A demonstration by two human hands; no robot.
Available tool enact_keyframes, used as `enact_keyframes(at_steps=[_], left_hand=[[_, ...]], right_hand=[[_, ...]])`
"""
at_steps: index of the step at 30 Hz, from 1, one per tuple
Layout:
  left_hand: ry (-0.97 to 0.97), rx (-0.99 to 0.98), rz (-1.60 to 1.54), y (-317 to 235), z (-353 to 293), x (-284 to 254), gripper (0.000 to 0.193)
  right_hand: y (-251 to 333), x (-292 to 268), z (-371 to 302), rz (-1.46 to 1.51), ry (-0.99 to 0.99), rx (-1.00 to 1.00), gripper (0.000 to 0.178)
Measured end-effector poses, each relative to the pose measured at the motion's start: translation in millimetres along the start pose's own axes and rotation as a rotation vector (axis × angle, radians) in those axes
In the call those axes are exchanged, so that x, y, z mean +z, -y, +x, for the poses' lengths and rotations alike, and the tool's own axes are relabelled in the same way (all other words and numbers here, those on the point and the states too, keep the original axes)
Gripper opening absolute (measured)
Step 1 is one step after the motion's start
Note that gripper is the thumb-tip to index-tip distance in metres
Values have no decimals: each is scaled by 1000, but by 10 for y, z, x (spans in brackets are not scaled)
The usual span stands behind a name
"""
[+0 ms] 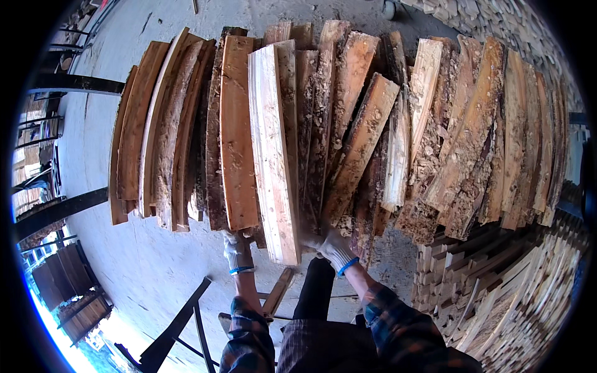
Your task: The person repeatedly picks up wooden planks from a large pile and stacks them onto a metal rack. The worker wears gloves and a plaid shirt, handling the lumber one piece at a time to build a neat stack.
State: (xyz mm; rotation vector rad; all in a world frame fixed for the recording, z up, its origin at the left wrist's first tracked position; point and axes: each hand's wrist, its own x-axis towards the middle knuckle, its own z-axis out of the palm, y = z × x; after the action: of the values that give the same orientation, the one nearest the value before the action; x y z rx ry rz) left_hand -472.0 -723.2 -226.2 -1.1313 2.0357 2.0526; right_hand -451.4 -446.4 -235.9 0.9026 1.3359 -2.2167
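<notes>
My left hand (237,250), in a whitish knit glove with a blue cuff, is at the near end of a reddish-brown board (237,137). Its fingers are hidden at or under that end, so a grip cannot be made out. A pale, whitish board (271,149) lies on top of the row, its near end jutting out between my hands. Just right of that end is my right hand (336,247), gloved the same way. Motion smears its fingers, and what they touch is unclear.
Rough, bark-edged boards (466,143) lie side by side across the front, dusted with wood chips. Stacked sawn strips (497,292) stand at lower right. Dark metal bars (68,208) jut in from the left, and a dark metal frame (177,323) stands at lower left on the concrete floor (143,261).
</notes>
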Motion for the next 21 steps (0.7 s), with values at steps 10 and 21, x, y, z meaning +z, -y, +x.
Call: enact_keyframes(at_steps=[10, 21], left_hand=[[277, -311, -352, -370, -966, 545, 57], [338, 222, 510, -379, -232, 234, 61]], right_hand=[[1488, -1358, -260, 178, -82, 319, 33], [460, -173, -91, 3, -51, 162, 61]])
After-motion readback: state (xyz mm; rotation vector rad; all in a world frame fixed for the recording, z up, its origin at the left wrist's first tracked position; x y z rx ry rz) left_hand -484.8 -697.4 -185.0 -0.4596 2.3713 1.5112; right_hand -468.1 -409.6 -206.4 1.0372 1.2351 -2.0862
